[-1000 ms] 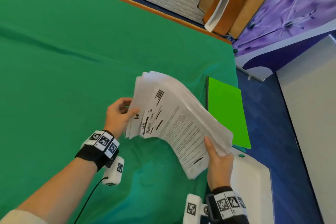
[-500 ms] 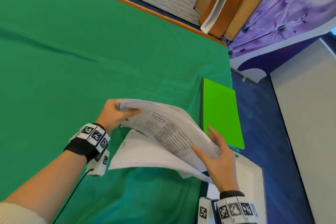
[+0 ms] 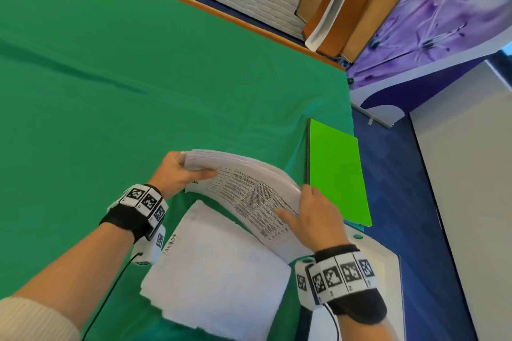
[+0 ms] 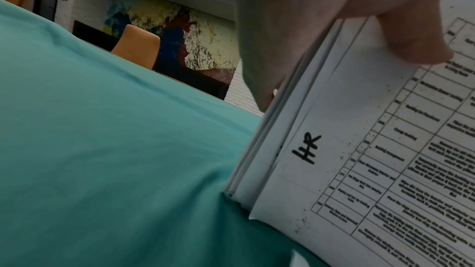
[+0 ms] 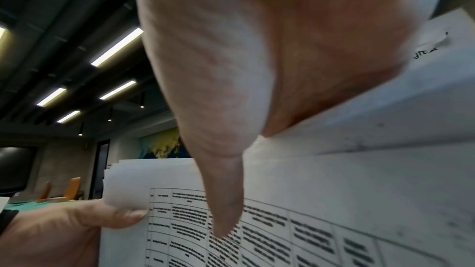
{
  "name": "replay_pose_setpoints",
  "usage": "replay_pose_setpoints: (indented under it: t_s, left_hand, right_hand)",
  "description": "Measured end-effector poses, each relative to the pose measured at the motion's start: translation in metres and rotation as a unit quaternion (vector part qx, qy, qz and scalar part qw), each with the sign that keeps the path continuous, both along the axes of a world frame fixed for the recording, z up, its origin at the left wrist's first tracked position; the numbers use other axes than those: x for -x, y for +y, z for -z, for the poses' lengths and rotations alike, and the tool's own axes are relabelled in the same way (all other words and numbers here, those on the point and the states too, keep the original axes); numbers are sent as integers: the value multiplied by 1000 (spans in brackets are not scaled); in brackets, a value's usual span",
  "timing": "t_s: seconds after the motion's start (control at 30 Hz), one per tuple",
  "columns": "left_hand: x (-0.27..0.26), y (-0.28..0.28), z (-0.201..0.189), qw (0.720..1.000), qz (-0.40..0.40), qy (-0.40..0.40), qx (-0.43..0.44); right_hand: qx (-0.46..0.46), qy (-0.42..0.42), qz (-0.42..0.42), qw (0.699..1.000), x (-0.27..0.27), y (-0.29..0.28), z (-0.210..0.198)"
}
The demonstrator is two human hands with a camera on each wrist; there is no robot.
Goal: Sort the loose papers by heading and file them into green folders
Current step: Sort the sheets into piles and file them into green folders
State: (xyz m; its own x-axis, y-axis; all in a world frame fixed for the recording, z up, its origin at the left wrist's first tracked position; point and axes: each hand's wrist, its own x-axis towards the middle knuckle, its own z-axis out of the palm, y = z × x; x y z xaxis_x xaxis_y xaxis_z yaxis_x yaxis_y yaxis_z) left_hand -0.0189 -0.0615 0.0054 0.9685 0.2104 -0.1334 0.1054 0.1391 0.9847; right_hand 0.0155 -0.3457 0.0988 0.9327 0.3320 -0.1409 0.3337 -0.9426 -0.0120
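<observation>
Left hand (image 3: 177,174) pinching bowed paper stack (image 3: 249,188) (top sheet marked "HR"), right hand (image 3: 313,219) gripping its opposite edge, flat glossy green folder (image 3: 336,171) beside.

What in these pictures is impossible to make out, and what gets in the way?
- Printed table text on the held stack of papers: blurred in all views; only the handwritten "HR" in the left wrist view reads.
- Heading on the sheet lying on the cloth: head view, too small and smeared.
- Right hand fingers: hidden behind the stack.
- Green folder contents: closed cover hides them.
- White device beside the table: cut off by the right wrist.
</observation>
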Motion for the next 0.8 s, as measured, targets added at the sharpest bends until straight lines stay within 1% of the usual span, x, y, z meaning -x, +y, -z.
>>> replay_pose_setpoints:
  t_s: [0.07, 0.1, 0.17, 0.23, 0.27, 0.33, 0.4, 0.43, 0.5, 0.57, 0.6, 0.63, 0.67, 0.7, 0.73, 0.77, 0.8]
  left_hand:
    - [-1, 0, -2, 1000, 8, -1, 2]
    - [-2, 1, -2, 1000, 13, 0, 2]
    - [-3, 2, -2, 1000, 21, 4, 4]
    - [-5, 2, -1, 1000, 24, 5, 2]
    - [-6, 3, -1, 1000, 24, 5, -3]
    - [-7, 2, -2, 999, 33, 12, -12]
    - [-8, -1, -5, 998, 49, 27, -21]
    - [-10, -2, -6, 998, 57, 31, -23]
    - [-11, -3, -7, 997, 66, 33, -14]
    - [-9, -1, -6, 998, 41, 33, 14]
    - [-8, 1, -3, 999, 7, 37, 16]
    - [-6, 2, 3, 998, -40, 52, -5]
    - [-4, 3, 9, 991, -91, 80, -48]
    - [0, 5, 16, 979, -129, 127, -97]
    - [7, 5, 20, 962, -135, 188, -148]
    - [16, 5, 25, 940, -95, 252, -211]
    - [26, 3, 28, 909, -20, 312, -276]
  right_hand:
    - [-31, -39, -7, 999, -7, 10, 0]
    - [-27, -46, -22, 998, -10, 15, 2]
    - [26, -24, -43, 998, -12, 21, 6]
    - [72, -16, -42, 996, -16, 23, 10]
    - [67, -30, -42, 996, -18, 23, 10]
    - [21, -48, -58, 997, -23, 25, 12]
    - [-9, -11, -99, 995, -29, 27, 19]
    - [3, 9, -118, 993, -30, 27, 23]
    - [30, 22, -141, 989, -33, 26, 26]
    - [9, 10, -150, 989, -32, 27, 26]
    - [-7, 1, -153, 988, -30, 29, 25]
    - [-15, -10, -155, 988, -26, 33, 24]
    - [-19, -20, -159, 987, -23, 35, 24]
    - [-19, -28, -161, 986, -20, 38, 24]
    - [-18, -34, -160, 986, -18, 41, 25]
    - [-17, -39, -158, 987, -16, 43, 27]
    - [-19, -43, -154, 987, -14, 45, 28]
